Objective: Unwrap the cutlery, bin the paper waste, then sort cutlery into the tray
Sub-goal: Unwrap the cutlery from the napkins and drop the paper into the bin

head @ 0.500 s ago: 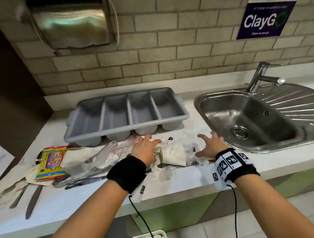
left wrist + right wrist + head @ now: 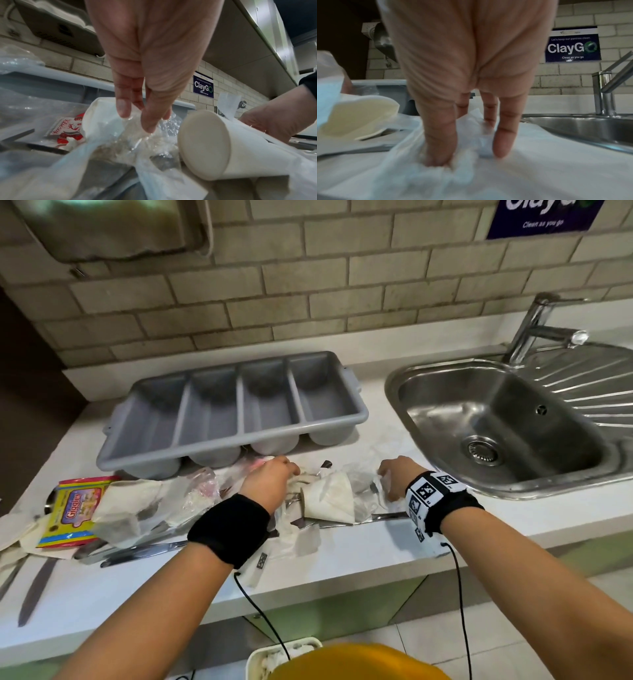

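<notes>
Paper [image 2: 471, 169] is being bunched by right hand [image 2: 394, 477] on worktop; film [image 2: 137, 135] is being pinched by left hand [image 2: 270, 479]. Tray [image 2: 236, 436] at 12 o'clock. Cutlery should be kept out of each grip.

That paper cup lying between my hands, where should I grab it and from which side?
Judging by its pose, grip the paper cup around its narrow closed base, which points toward your left hand. It lies on its side atop wrappers, its wide end toward your right hand, so come from above and the left, fingers wrapping the wall.
</notes>
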Tool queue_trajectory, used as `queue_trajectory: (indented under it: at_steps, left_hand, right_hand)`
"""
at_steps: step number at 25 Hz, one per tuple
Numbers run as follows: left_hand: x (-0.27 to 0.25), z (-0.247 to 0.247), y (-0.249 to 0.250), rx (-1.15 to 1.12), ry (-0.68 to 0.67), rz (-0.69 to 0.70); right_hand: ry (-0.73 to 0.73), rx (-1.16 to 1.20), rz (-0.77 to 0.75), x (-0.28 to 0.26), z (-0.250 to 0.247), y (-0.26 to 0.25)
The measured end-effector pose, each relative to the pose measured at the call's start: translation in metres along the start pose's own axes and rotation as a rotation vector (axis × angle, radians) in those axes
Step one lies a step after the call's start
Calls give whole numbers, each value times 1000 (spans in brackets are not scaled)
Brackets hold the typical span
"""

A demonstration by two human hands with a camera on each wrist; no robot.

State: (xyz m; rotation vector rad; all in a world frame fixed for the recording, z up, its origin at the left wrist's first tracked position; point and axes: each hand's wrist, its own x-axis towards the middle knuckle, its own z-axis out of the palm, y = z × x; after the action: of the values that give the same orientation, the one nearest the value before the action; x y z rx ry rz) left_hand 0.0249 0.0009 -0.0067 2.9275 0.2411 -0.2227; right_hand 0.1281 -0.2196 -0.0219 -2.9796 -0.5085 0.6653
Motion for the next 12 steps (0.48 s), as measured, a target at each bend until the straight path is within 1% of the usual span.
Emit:
queue_trajectory:
  at_steps: [4, 6, 7, 9, 12]
  left_hand:
    - [-4, 0, 0, 24, 72, 32]
    - [-3, 1, -2, -5, 95, 26]
    - [-2, 2, -4, -38, 105, 24]
    - [-1, -1, -8, -118, 126, 16]
    - [-1, -10, -13, -241, 170, 11]
  right_hand:
    - [-19, -188, -16, 3, -5, -7]
    - [-14, -355, -37, 6, -2, -5]
    - [-8, -375, -34, 8, -1, -3]
    - [-41, -389, -20, 10, 0, -1]
    - [-46, -236, -16, 12, -3, -4]
